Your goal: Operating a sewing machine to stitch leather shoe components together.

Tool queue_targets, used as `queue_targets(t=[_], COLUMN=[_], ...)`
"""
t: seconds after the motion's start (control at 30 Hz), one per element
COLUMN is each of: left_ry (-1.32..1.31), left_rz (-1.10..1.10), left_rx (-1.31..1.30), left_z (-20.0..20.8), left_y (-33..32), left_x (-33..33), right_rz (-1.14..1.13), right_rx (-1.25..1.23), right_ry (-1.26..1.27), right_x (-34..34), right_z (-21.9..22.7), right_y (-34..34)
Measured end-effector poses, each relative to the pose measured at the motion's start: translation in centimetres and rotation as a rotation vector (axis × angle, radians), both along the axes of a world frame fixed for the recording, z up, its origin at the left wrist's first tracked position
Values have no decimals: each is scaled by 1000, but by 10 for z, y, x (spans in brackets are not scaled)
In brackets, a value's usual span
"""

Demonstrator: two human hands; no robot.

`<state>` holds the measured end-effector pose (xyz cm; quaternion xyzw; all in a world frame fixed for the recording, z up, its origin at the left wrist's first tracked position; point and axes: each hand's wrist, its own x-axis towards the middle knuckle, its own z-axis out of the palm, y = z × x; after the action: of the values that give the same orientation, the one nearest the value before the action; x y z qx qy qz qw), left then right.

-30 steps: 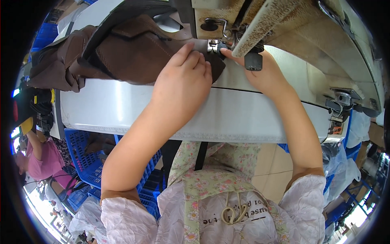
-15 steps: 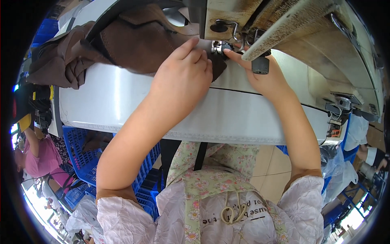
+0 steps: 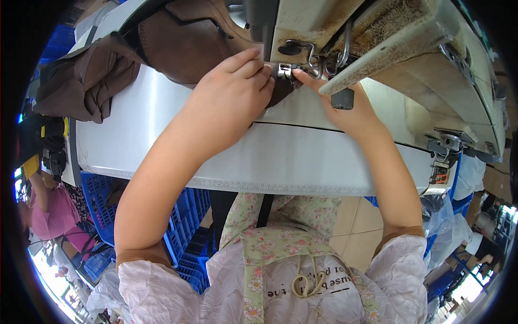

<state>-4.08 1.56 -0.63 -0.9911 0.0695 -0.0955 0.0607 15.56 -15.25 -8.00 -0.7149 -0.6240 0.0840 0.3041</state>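
Head view, both hands pressing brown fabric (image 3: 189, 43), left hand (image 3: 229, 100), right hand (image 3: 337, 102), flat beside presser foot (image 3: 284, 71)

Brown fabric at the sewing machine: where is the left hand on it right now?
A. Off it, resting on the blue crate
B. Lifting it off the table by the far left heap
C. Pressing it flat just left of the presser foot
C: the left hand lies flat on the brown fabric, fingertips right beside the presser foot, while the right hand comes in from the other side.
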Motion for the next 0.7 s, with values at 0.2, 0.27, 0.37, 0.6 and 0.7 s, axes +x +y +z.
queue_targets(t=[0.2, 0.27, 0.37, 0.6, 0.7], left_ry=[-39, -85, -25, -84, -89], left_rz=[103, 59, 56, 26, 45], left_rx=[-125, -19, 61, -5, -48], left_z=[-5, -7, -5, -10, -11], left_y=[-13, -12, -11, 3, 0], left_x=[4, 4, 8, -2, -1], right_rz=[10, 6, 30, -9, 43], right_rx=[143, 139, 124, -138, 127], right_ry=[148, 95, 14, -14, -113], right_x=[-4, -7, -6, -11, -14], right_z=[-3, 0, 3, 7, 9], right_y=[4, 6, 5, -2, 2])
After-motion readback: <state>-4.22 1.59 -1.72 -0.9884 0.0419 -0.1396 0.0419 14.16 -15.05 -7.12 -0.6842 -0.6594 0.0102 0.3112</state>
